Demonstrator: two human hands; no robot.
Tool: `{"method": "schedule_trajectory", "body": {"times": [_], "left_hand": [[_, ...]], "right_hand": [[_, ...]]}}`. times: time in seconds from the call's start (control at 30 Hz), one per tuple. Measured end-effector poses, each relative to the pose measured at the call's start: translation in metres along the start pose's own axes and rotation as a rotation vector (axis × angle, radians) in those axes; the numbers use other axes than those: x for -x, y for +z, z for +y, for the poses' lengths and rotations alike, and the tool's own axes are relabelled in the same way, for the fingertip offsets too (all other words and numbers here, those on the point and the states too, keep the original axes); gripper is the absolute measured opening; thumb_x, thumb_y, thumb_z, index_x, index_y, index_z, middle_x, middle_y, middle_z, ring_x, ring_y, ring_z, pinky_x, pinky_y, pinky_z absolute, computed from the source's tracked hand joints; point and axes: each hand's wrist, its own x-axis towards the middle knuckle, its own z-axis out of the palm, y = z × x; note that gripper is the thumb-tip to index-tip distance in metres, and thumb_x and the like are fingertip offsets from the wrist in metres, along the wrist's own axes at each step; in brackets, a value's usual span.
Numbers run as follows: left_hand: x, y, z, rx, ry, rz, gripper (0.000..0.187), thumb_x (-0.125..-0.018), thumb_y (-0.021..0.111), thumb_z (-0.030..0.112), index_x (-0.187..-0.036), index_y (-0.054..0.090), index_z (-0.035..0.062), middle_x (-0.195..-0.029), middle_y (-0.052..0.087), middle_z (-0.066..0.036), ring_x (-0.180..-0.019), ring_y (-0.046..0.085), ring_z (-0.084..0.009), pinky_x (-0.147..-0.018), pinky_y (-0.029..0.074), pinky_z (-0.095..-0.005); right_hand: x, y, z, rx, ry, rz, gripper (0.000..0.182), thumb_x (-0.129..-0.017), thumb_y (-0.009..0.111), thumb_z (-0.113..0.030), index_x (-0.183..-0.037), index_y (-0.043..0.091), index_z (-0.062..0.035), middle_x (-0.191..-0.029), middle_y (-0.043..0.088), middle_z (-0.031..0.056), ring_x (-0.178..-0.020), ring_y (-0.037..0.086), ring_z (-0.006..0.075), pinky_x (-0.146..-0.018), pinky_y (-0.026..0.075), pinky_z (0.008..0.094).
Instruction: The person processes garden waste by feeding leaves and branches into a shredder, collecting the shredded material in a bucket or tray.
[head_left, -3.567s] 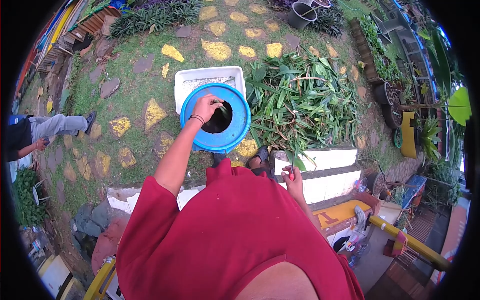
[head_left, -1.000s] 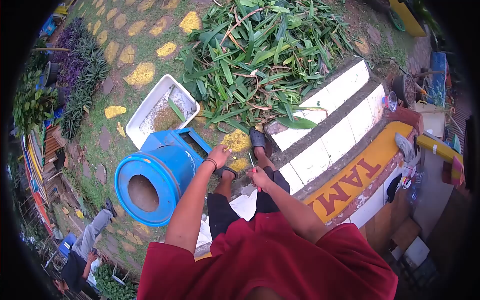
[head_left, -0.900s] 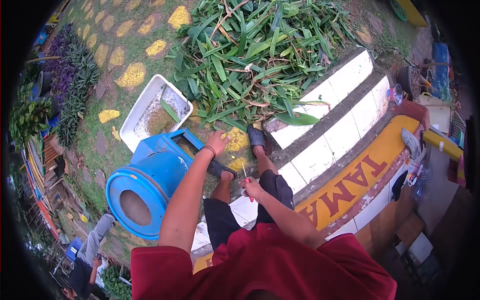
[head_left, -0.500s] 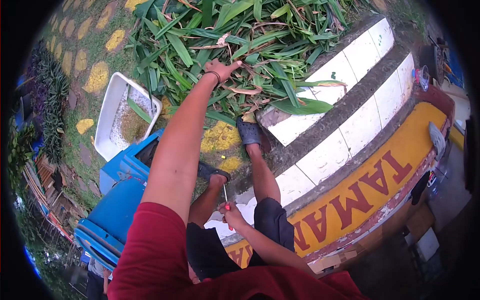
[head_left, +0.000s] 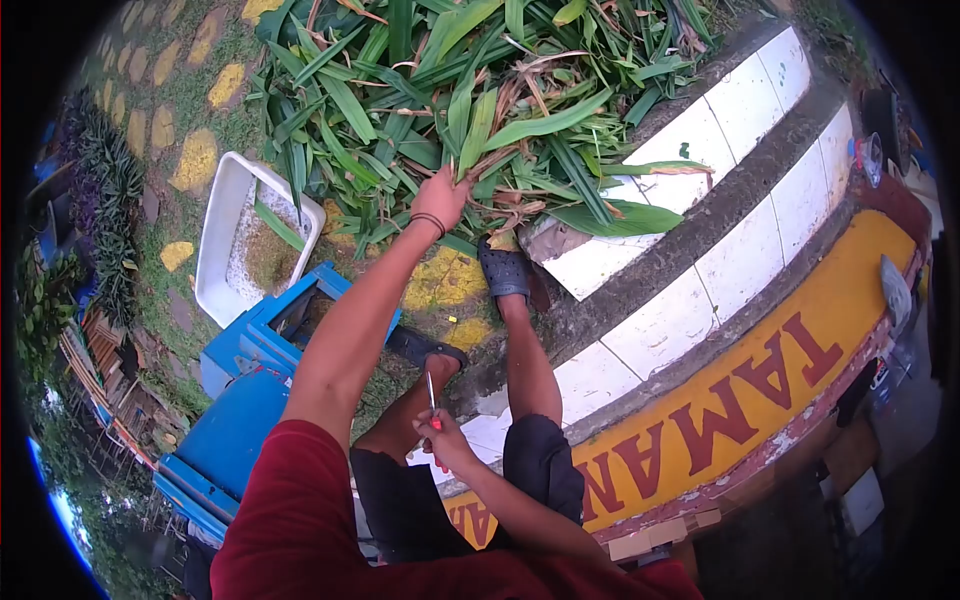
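Note:
My left hand (head_left: 440, 200) reaches forward to the heap of long green leaves (head_left: 400, 110), its fingers closed round the base of a few leaves (head_left: 480, 125) that fan out beyond it. Two dark bands circle that wrist. Close to my body, between the knees, my right hand (head_left: 443, 440) is closed on a red-handled tool (head_left: 436, 424). Its narrow metal blade points up and away from me, apart from the leaves. Whether it is a knife or scissors is too small to tell.
A white tub (head_left: 213, 250) holding brownish material stands left of the heap. Nearer is a blue box-like object (head_left: 240, 420). White-tiled steps (head_left: 690, 150) and a yellow lettered wall (head_left: 740, 400) run along the right. My shoes (head_left: 503, 270) stand below the heap.
My left hand was spread over the heap and has come slightly nearer, now closed on leaves that are raised. My right hand has shifted slightly left with the tool.

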Motion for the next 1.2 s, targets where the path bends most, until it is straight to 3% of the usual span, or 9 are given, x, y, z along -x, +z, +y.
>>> {"method": "schedule_trajectory", "body": {"times": [0.1,0.17,0.23,0.43,0.57,0.6,0.7,0.83,1.2], "left_hand": [[0.097,-0.012,-0.093,0.021,0.012,-0.036,0.034,-0.092,0.060,0.030,-0.116,0.059,0.0079,-0.090,0.067,-0.026,-0.084,0.064,-0.0456,-0.075,0.050,-0.0518],[0.162,-0.029,-0.127,0.059,-0.141,-0.100,0.035,-0.091,0.061,0.027,-0.119,0.059,0.0051,-0.090,0.067,-0.027,-0.086,0.063,-0.0457,-0.075,0.051,-0.0495],[0.210,-0.013,-0.194,0.240,-0.144,-0.010,0.036,-0.093,0.062,0.024,-0.119,0.059,0.0001,-0.092,0.070,-0.022,-0.083,0.068,-0.0359,-0.075,0.052,-0.0428],[0.258,-0.034,-0.140,0.593,-0.308,0.106,0.034,-0.097,0.061,0.023,-0.117,0.058,-0.0045,-0.098,0.069,-0.008,-0.081,0.060,-0.0110,-0.073,0.052,-0.0301],[0.265,-0.056,-0.094,0.793,-0.433,0.107,0.034,-0.096,0.063,0.024,-0.115,0.059,-0.0045,-0.091,0.066,-0.005,-0.077,0.058,-0.0096,-0.070,0.049,-0.0254],[0.265,-0.058,-0.082,0.816,-0.394,0.211,0.023,-0.098,0.062,0.028,-0.089,0.061,0.0060,-0.065,0.048,0.007,-0.055,0.040,-0.0017,-0.049,0.032,-0.0218],[0.265,-0.079,-0.071,0.877,-0.357,0.194,0.024,-0.098,0.062,0.029,-0.087,0.059,0.0079,-0.064,0.048,0.006,-0.053,0.040,-0.0021,-0.048,0.032,-0.0221],[0.260,-0.095,-0.073,0.898,-0.368,0.194,0.024,-0.099,0.061,0.029,-0.086,0.057,0.0090,-0.062,0.046,0.006,-0.051,0.040,-0.0030,-0.047,0.033,-0.0224],[0.274,-0.130,-0.068,1.036,-0.370,0.125,0.023,-0.098,0.062,0.030,-0.087,0.059,0.0103,-0.062,0.044,0.008,-0.051,0.038,-0.0030,-0.048,0.032,-0.0220]], "right_hand": [[-0.001,-0.003,-0.001,0.041,0.025,-0.014,0.024,-0.094,0.065,-0.025,-0.107,0.052,-0.0095,-0.086,0.054,-0.0007,-0.066,0.053,0.0080,-0.062,0.046,0.0247],[-0.002,-0.004,0.000,-0.017,0.044,0.022,0.023,-0.093,0.067,-0.021,-0.106,0.050,-0.0097,-0.078,0.050,-0.0016,-0.062,0.049,0.0066,-0.056,0.042,0.0233],[-0.004,-0.009,0.003,-0.024,0.045,0.023,0.023,-0.093,0.066,-0.022,-0.105,0.051,-0.0098,-0.078,0.050,-0.0013,-0.063,0.050,0.0074,-0.057,0.043,0.0240],[-0.005,-0.017,-0.001,0.106,0.052,0.014,0.021,-0.093,0.063,-0.020,-0.109,0.054,-0.0093,-0.089,0.057,0.0023,-0.067,0.054,0.0109,-0.064,0.047,0.0274],[0.002,-0.021,-0.018,0.199,0.052,0.066,0.023,-0.094,0.064,-0.025,-0.107,0.051,-0.0109,-0.082,0.052,-0.0010,-0.065,0.052,0.0086,-0.062,0.046,0.0254],[0.002,-0.024,-0.021,0.182,0.036,0.062,0.022,-0.093,0.065,-0.023,-0.106,0.051,-0.0111,-0.083,0.053,-0.0009,-0.066,0.051,0.0085,-0.061,0.045,0.0253],[0.003,-0.025,-0.031,0.187,-0.066,0.071,0.021,-0.093,0.066,-0.022,-0.105,0.052,-0.0112,-0.083,0.054,-0.0005,-0.065,0.050,0.0086,-0.060,0.044,0.0256],[-0.016,-0.048,-0.075,0.590,-0.394,0.087,0.031,-0.092,0.066,-0.021,-0.114,0.052,-0.0030,-0.083,0.055,0.0005,-0.071,0.051,0.0088,-0.066,0.043,0.0244],[0.017,-0.033,-0.221,1.076,-0.328,-0.158,0.040,-0.090,0.062,-0.012,-0.129,0.051,-0.0084,-0.094,0.057,0.0073,-0.089,0.055,0.0177,-0.086,0.044,0.0303]]}}
